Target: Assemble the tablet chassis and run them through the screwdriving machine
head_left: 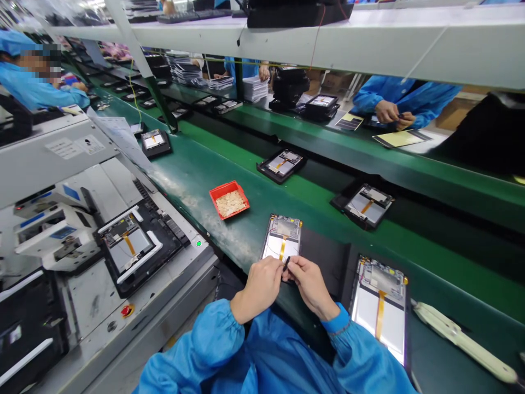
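Note:
My left hand (pixel 262 284) and my right hand (pixel 310 283) meet over the lower part of an opened tablet (pixel 284 231). Fingers of both are closed around a small dark piece (pixel 286 264), whose exact kind I cannot make out. The tablet shows a circuit board at its top, a silvery battery and an orange ribbon cable down the middle; my hands hide its lower end. A black cover (pixel 328 268) lies right of it. Beyond that cover, by my right forearm, is another opened tablet (pixel 379 306) with the same layout.
A red tray (pixel 230 200) of small tan pieces stands on the green bench. A pale-handled tool (pixel 463 339) lies at right. More opened tablets (pixel 283 165) sit along the line. At left is a machine (pixel 139 312) holding a tablet. A co-worker's hands (pixel 394 114) work across the line.

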Demonstrator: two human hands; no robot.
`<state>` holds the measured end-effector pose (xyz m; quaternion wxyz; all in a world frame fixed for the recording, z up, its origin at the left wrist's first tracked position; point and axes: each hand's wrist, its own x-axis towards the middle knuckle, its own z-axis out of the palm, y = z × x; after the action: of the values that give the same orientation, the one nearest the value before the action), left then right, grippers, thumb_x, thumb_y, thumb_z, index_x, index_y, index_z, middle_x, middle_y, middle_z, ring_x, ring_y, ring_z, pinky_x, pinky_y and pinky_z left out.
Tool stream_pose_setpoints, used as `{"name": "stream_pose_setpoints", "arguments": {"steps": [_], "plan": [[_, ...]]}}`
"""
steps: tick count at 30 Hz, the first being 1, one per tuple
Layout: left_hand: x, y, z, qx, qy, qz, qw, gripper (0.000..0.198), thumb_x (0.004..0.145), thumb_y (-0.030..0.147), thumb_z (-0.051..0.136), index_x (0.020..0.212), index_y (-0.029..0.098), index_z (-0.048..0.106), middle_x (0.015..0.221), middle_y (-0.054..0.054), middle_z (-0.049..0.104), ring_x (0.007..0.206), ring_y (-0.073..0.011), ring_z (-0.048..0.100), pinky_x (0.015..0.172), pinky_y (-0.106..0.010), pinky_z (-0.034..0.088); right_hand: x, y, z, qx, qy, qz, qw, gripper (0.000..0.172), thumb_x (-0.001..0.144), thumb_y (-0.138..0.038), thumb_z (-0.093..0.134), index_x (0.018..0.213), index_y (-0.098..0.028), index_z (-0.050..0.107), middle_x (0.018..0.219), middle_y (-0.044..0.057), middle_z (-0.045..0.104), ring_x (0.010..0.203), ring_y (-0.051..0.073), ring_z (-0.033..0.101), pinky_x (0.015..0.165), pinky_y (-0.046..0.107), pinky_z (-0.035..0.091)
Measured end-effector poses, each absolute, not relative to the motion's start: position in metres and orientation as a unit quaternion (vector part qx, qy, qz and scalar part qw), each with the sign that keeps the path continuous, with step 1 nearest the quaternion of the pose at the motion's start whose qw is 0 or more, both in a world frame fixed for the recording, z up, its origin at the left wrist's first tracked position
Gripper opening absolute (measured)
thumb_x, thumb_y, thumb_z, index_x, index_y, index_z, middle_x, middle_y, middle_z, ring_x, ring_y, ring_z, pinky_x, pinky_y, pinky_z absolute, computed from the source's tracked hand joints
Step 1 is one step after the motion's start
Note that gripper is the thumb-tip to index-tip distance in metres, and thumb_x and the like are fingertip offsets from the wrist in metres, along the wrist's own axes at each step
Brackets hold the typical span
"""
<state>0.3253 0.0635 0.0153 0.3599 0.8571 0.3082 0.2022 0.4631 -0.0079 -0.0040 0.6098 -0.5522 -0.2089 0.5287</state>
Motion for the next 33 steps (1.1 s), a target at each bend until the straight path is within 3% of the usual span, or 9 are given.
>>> {"name": "stream_pose_setpoints", "arguments": {"steps": [14,21,24,27,30,33], "plan": [[0.32,0.072,0.018,0.836,0.318,0.202,0.399,0.027,0.095,0.017,0.046,0.08,0.019,0.068,0.08,-0.004,0.068,0.072,-0.0171,0.061,0.07,-0.027,0.042,0.465,-0.01,-0.004,-0.604,-0.31,0.47,0.565,0.033,0.08,-0.049,0.071,0.079,-0.017,0.064,0.065,0.002,0.065,0.063,0.016,0.059,0.066,0.029,0.049],[0.322,0.069,0.011,0.812,0.366,0.225,0.395,0.017,0.087,0.013,0.052,0.08,0.019,0.066,0.079,-0.002,0.069,0.072,-0.0161,0.062,0.07,-0.026,0.044,0.459,-0.007,-0.004,-0.587,-0.295,0.488,0.575,0.034,0.081,-0.049,0.072,0.081,-0.017,0.061,0.067,0.002,0.066,0.063,0.014,0.061,0.066,0.027,0.05],[0.319,0.106,0.011,0.805,0.415,0.258,0.337,0.015,0.086,0.013,0.053,0.081,0.019,0.066,0.078,-0.002,0.069,0.071,-0.0153,0.062,0.069,-0.025,0.043,0.468,-0.01,0.004,-0.589,-0.288,0.498,0.567,0.037,0.084,-0.054,0.067,0.088,-0.018,0.056,0.071,0.004,0.069,0.062,0.016,0.064,0.064,0.029,0.051],[0.315,0.179,0.02,0.798,0.498,0.273,0.202,0.019,0.092,0.016,0.047,0.092,0.018,0.066,0.09,-0.006,0.071,0.081,-0.0183,0.064,0.076,-0.029,0.044,0.486,-0.018,0.013,-0.632,-0.331,0.468,0.521,0.037,0.089,-0.055,0.06,0.093,-0.019,0.053,0.071,0.005,0.069,0.058,0.017,0.064,0.06,0.031,0.052],[0.315,0.251,0.032,0.822,0.539,0.167,0.078,0.023,0.093,0.017,0.044,0.106,0.015,0.063,0.101,-0.013,0.07,0.091,-0.0249,0.064,0.077,-0.034,0.043,0.5,-0.028,0.017,-0.704,-0.403,0.367,0.456,0.03,0.091,-0.049,0.059,0.095,-0.019,0.057,0.072,0.004,0.068,0.059,0.017,0.063,0.06,0.03,0.051],[0.321,0.286,0.035,0.847,0.514,0.12,0.066,0.021,0.088,0.015,0.049,0.101,0.015,0.065,0.108,-0.018,0.067,0.105,-0.0309,0.06,0.084,-0.04,0.041,0.498,-0.035,0.015,-0.736,-0.493,0.235,0.4,0.02,0.093,-0.04,0.059,0.092,-0.02,0.064,0.084,0.006,0.069,0.075,0.019,0.066,0.07,0.032,0.052]]}}
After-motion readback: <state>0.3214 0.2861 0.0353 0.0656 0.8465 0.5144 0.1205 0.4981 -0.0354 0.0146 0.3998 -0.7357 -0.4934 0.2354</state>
